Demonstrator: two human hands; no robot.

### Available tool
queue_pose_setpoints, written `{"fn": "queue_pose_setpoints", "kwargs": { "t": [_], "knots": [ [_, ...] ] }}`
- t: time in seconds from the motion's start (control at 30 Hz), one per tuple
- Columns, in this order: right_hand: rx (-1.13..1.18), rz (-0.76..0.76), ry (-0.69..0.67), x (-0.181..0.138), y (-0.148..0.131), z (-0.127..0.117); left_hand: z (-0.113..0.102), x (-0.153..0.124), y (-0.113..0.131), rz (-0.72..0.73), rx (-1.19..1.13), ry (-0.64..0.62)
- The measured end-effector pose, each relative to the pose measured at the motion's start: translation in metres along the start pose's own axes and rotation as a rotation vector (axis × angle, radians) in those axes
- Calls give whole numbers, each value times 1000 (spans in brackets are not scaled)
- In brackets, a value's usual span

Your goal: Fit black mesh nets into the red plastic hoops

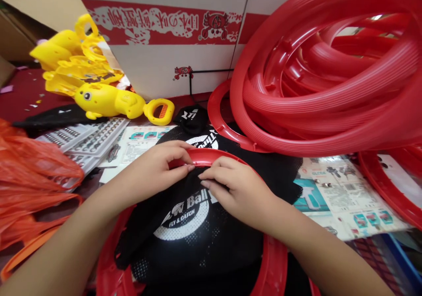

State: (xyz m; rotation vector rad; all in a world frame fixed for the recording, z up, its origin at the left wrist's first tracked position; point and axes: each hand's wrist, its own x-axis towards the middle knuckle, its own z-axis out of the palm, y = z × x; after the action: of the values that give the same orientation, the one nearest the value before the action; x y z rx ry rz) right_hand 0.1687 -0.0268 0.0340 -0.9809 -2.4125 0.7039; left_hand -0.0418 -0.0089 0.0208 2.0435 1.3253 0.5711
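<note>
Black printed mesh (217, 239) is pinched by the left hand (161, 166) and right hand (232, 188) against a red plastic ring (206, 156), and could be puckered by uneven pulling.

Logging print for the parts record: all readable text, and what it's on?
White-and-red carton, upside down: "DONGSHAN YING JIA FOOD", cut off after that.
Same carton, upside down: "日本の味"; the characters after it unclear.
Near black fabric: "w Ball", start hidden in folds; below it, "FLY & CATCH".
Far black fabric: "Thro", rest hidden.
Small black bundle: letters unclear.
Printed sheet at right: too small or blurred.
</note>
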Motion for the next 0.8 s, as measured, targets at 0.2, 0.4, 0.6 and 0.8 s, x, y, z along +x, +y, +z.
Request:
{"fn": "queue_pose_setpoints", "kwargs": {
  "t": [0.2,0.4,0.6,0.8],
  "knots": [
    [-345,-111,75,-3,2,4,0,0,1,1,-36,37],
    [-493,-144,48,-1,4,6,3,4,-4,-1,-75,20],
    [-565,-134,16,-1,6,8,5,5,-5,20,-64,37],
    [-618,-119,9,-1,7,10,9,5,-5,35,-20,82]
  ]
}}
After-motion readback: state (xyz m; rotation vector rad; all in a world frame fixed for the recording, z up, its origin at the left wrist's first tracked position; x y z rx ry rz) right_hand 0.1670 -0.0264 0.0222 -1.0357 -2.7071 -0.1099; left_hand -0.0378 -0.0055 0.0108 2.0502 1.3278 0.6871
